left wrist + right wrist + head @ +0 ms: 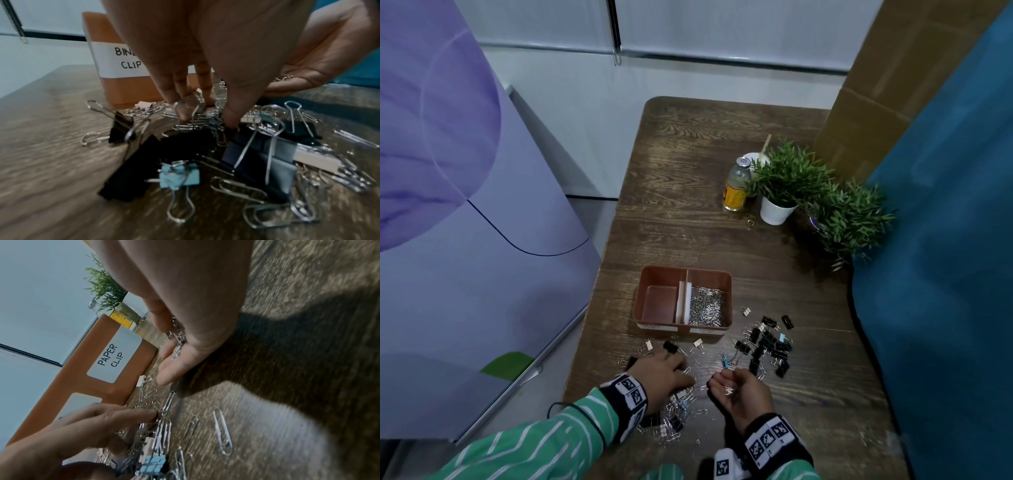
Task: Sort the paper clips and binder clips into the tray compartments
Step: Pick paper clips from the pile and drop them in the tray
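Observation:
An orange two-part tray [681,331] stands mid-table. Its right compartment, labelled paper clip, holds several silver paper clips [707,306]. The left compartment [659,305], labelled binder clip, shows a bare floor. My left hand [688,371] reaches down into a mixed pile [678,407] of clips near the front edge. In the left wrist view its thumb and fingertips [207,116] pinch paper clips among black binder clips [131,170] and a blue one [180,177]. My right hand [722,383] lies palm up beside it, cupped round several paper clips [177,342].
A loose group of mostly black binder clips [767,346] lies right of the tray. Farther back stand a bottle [738,186] and two potted plants [787,181]. A cardboard box [876,85] and blue cloth [945,240] border the right, a purple cabinet [465,205] the left.

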